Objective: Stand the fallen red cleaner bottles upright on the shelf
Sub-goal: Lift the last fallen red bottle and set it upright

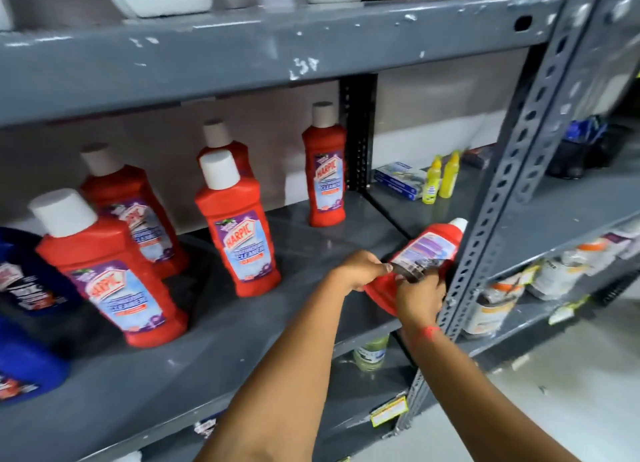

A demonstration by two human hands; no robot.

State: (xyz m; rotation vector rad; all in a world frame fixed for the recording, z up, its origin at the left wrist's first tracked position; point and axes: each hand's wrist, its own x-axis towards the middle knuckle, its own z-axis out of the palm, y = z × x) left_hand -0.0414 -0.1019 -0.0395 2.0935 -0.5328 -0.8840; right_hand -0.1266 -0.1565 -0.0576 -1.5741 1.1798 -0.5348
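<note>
A fallen red cleaner bottle (427,250) with a white cap lies tilted at the right end of the grey shelf (214,351), cap pointing up and to the right, next to the slotted upright. My left hand (358,271) grips its lower left side. My right hand (420,297) holds its base from the front. Several other red bottles stand upright on the same shelf: one at the front left (110,274), one behind it (135,212), one in the middle (239,226), one at the back (223,143) and one further right (325,167).
A slotted grey upright (512,171) rises right beside the held bottle. Blue bottles (24,306) stand at the far left. Two yellow bottles (441,177) and a blue-white box (398,179) sit on the neighbouring shelf. White containers are above, packets below right.
</note>
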